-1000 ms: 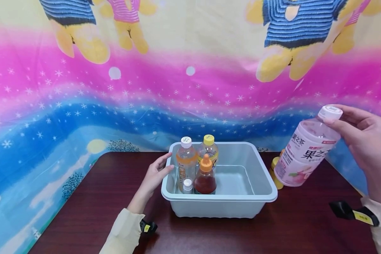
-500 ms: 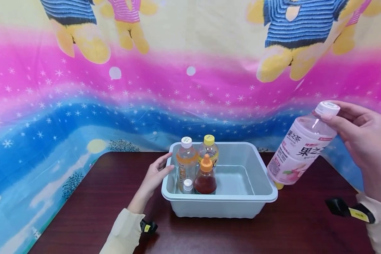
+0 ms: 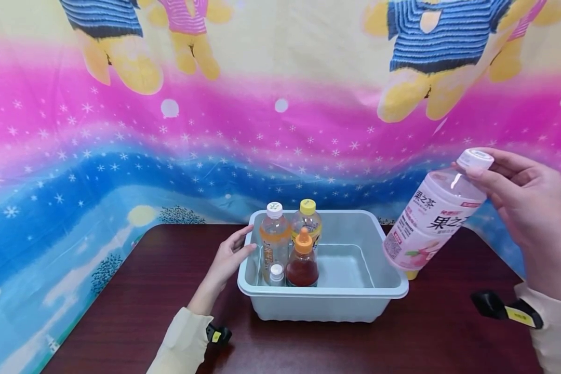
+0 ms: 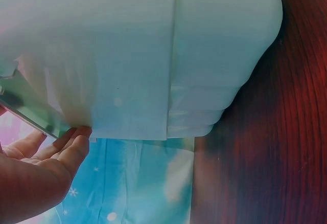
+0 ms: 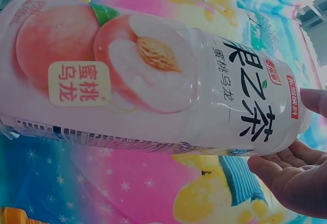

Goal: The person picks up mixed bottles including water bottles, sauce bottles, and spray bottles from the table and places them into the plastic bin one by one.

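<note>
My right hand pinches a pink-labelled peach tea bottle by its white cap and neck. The bottle tilts, its base down left over the right rim of a pale grey-blue plastic basin. Peaches show on its label in the right wrist view. My left hand holds the basin's left rim, thumb on the rim. Standing inside at the left are a white-capped orange drink bottle, a yellow-capped bottle, a dark-red bottle with an orange nozzle cap and a small white-capped bottle.
The basin stands on a dark red-brown wooden table. Beyond the basin's right side, a yellow object is mostly hidden behind the tea bottle. A printed cloth hangs behind the table.
My right hand has moved left with the tea bottle, bringing its base from beside the basin to over the right rim. My left hand and the basin stay in place.
</note>
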`<state>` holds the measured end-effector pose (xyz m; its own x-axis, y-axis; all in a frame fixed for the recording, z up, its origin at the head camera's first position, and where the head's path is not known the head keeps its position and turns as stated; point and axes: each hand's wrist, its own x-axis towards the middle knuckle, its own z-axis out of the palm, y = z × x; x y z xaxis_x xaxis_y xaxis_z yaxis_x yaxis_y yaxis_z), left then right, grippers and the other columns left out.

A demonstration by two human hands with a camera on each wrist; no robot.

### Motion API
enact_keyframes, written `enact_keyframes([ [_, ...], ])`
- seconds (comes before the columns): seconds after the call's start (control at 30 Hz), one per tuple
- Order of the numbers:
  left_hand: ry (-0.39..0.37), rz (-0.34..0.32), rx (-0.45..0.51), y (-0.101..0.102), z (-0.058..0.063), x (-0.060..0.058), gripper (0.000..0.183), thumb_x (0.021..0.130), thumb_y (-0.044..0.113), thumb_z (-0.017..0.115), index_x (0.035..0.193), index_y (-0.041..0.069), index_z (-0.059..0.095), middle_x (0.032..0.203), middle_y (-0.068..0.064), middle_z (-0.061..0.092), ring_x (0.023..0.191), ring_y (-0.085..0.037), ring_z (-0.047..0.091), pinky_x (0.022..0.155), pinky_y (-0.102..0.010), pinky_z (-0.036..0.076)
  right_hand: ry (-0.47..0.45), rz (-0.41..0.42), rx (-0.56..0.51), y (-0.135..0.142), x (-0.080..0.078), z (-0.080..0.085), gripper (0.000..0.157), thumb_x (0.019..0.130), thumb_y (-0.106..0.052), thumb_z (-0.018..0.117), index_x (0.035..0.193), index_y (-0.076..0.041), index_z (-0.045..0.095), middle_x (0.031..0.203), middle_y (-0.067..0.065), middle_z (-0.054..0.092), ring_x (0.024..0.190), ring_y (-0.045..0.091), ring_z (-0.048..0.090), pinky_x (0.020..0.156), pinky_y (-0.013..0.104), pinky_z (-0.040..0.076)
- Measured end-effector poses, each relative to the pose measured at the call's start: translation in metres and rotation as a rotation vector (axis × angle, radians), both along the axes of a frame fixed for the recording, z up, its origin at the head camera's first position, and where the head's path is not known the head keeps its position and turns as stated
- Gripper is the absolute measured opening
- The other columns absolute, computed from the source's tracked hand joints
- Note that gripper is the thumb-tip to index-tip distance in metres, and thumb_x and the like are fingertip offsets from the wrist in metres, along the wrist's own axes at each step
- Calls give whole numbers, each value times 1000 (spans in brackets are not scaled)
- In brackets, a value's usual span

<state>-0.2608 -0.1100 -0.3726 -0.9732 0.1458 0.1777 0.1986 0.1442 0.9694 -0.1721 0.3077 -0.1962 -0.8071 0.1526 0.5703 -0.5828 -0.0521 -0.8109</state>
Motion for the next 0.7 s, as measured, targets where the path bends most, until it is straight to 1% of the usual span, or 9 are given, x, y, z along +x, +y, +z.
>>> enact_keyframes([
  [0.2,1,2,-5,0,0,0,49,88,15,59,134,9,45,138,-16,42,126,-30,39,101,-49,34,-5,14,-14,-6,0,0,35,86,3,56,120,1,57,101,5,65,89,12,58,71,13,50],
  [0.37,2,2,-6,0,-1,-1,48,88,15,59,134,9,45,138,-16,42,126,-30,39,101,-49,33,-34,14,-12,-11,-1,-1,34,86,3,57,119,-2,59,101,3,64,88,11,59,71,13,50],
  [0.47,4,2,-5,0,-1,-1,48,88,14,59,134,9,46,137,-16,43,126,-30,39,101,-49,34,-60,10,-2,-14,-1,-3,34,86,1,58,119,-4,59,102,2,64,90,11,58,72,13,49],
  [0.7,6,4,-7,0,-1,0,48,88,15,59,134,9,46,137,-16,43,126,-30,40,100,-49,34,-70,14,33,-22,-3,-6,33,86,0,57,119,-5,60,101,1,64,92,11,57,72,13,49],
])
